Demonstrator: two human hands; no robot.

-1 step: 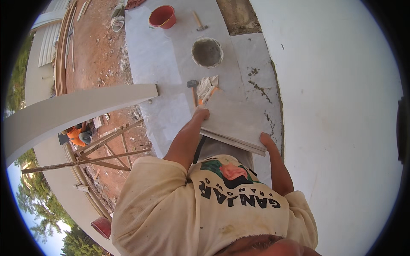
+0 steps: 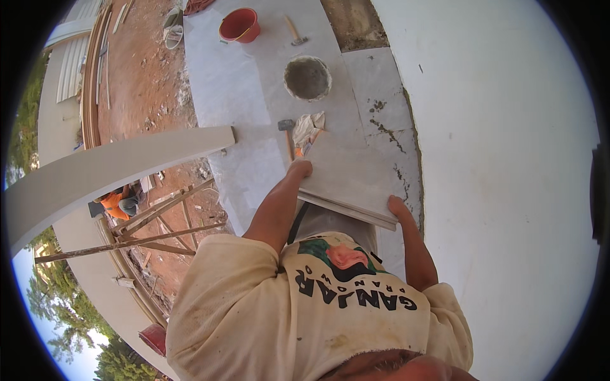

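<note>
My left hand (image 2: 301,167) and my right hand (image 2: 398,207) grip opposite sides of large grey floor tiles (image 2: 349,174). At the edge nearest me, two layers show, one on top of the other. The tiles are in front of my legs, over the paved floor; whether they touch it I cannot tell. Most of my fingers are hidden beneath the tiles. Just beyond my left hand lies a mallet (image 2: 286,125) with a dark head and a wooden handle. Beside it is a crumpled whitish bag (image 2: 308,129), partly behind the tiles, with something orange near it.
A mortar bucket (image 2: 307,79) stands ahead, with a hammer (image 2: 296,32) and a red bucket (image 2: 240,26) farther off. A white wall (image 2: 495,152) runs along my right. To the left are a pale beam (image 2: 127,149), wooden scaffolding (image 2: 159,219) and a person in orange (image 2: 117,203).
</note>
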